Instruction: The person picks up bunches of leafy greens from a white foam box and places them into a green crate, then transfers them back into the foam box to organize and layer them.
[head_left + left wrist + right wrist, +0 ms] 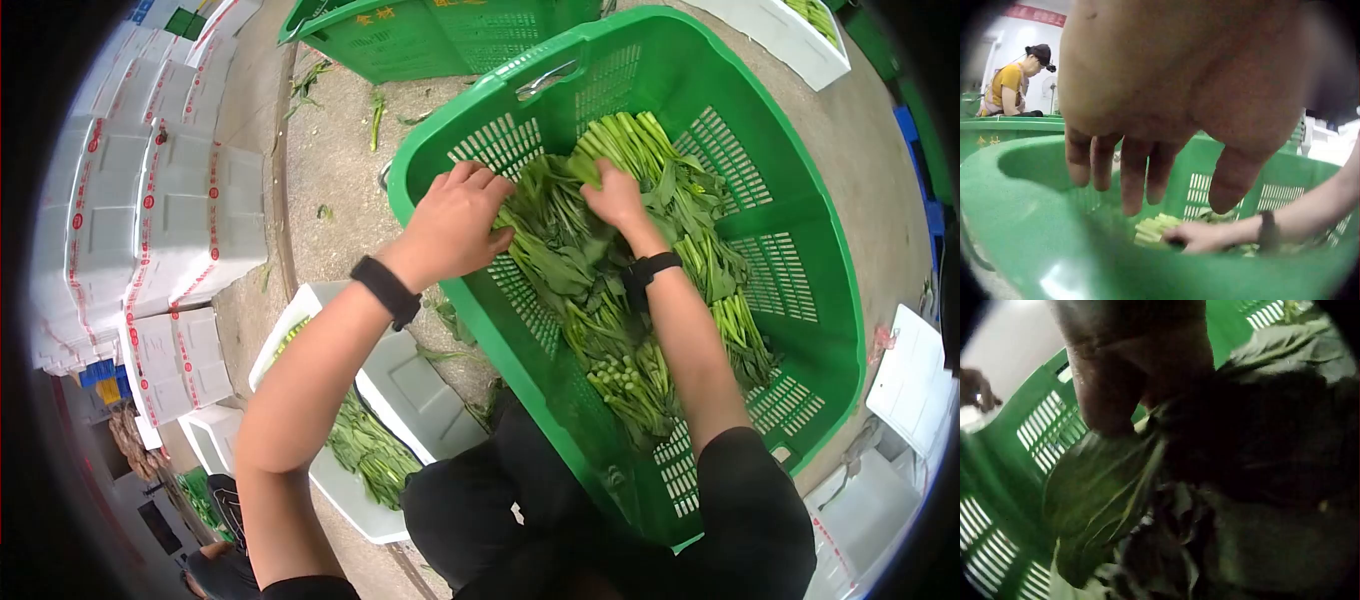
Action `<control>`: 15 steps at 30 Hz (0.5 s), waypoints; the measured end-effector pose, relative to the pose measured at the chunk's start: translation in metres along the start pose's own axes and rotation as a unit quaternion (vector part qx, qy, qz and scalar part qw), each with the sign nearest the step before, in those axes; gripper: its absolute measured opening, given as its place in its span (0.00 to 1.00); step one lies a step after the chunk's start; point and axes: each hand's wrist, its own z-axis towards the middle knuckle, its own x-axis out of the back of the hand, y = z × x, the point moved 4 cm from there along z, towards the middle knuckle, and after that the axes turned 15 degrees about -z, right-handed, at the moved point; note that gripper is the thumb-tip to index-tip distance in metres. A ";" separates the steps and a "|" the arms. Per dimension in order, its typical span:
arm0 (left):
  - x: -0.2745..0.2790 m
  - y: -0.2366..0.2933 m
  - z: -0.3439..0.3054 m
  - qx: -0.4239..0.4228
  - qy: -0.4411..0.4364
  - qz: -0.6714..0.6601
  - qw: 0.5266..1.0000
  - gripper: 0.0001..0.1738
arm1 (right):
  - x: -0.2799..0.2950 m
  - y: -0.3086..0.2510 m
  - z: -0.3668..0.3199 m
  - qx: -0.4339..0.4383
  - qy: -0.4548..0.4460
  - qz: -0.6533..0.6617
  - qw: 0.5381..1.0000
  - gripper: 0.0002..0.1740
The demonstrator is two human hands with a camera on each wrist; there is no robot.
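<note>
Evidently, left grip (457, 222) hovers palm-down, fingers relaxed and parted, by the basket (503, 350) rim; right grip (614, 197) pinches leafy greens (577, 168) inside.

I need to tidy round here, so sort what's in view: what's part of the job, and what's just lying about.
Part of the job:
- leafy greens, gripped by the right hand
- large green crate holding them
- left hand, near its rim

Apparently just lying about:
- loose stem on the floor
- stacked white boxes, untouched
</note>
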 end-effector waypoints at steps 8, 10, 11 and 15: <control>-0.015 -0.011 -0.007 0.081 0.074 0.013 0.994 0.17 | -0.037 -0.020 0.007 0.048 0.083 -0.118 0.988 0.29; -0.012 -0.009 -0.007 0.079 0.092 -0.002 0.993 0.16 | -0.042 -0.026 -0.004 0.080 0.121 -0.137 0.980 0.31; -0.010 -0.007 -0.008 0.078 0.112 -0.016 0.990 0.16 | -0.043 -0.031 -0.009 0.115 0.159 -0.156 0.968 0.34; -0.007 -0.007 -0.008 0.106 0.128 -0.028 0.986 0.16 | -0.035 -0.043 -0.019 0.032 0.214 -0.075 0.973 0.31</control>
